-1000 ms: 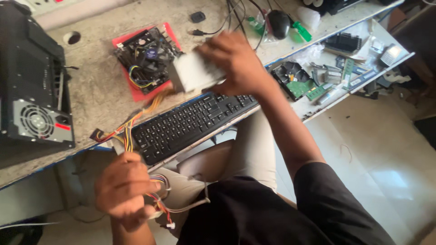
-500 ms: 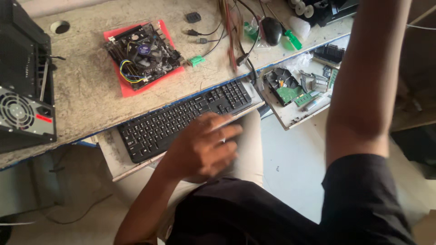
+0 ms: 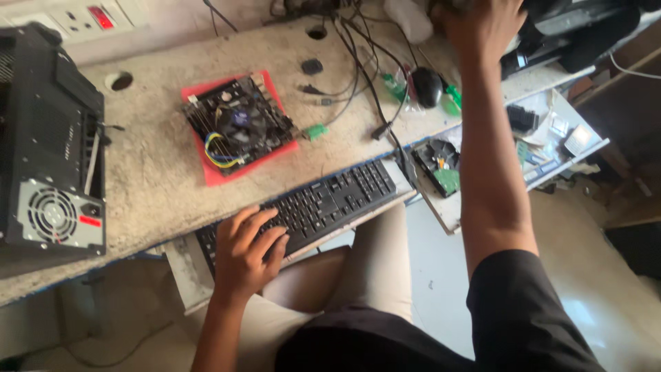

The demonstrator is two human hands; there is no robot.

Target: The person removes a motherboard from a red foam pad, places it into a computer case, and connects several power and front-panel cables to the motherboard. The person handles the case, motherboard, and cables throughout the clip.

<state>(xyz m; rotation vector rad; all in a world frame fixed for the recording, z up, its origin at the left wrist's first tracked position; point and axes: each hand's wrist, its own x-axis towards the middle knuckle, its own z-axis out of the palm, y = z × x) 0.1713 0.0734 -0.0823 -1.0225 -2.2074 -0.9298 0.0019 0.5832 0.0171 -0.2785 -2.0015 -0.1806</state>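
Resting on black keyboard (image 3: 303,207), left end: left hand (image 3: 249,249), fingers loose, gripping nothing. Keyboard's long axis runs along tabletop (image 3: 151,172) edge. Right hand (image 3: 482,24) well beyond keyboard's right end, by cables; grip can't tell. Motherboard (image 3: 237,124) behind keyboard.

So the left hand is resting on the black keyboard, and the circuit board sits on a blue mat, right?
Not quite. The head view shows the circuit board on a red mat, not a blue one. The left hand does rest on the black keyboard.

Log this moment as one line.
left hand: resting on black keyboard | right hand: reaching over desk's far edge, grasp unclear
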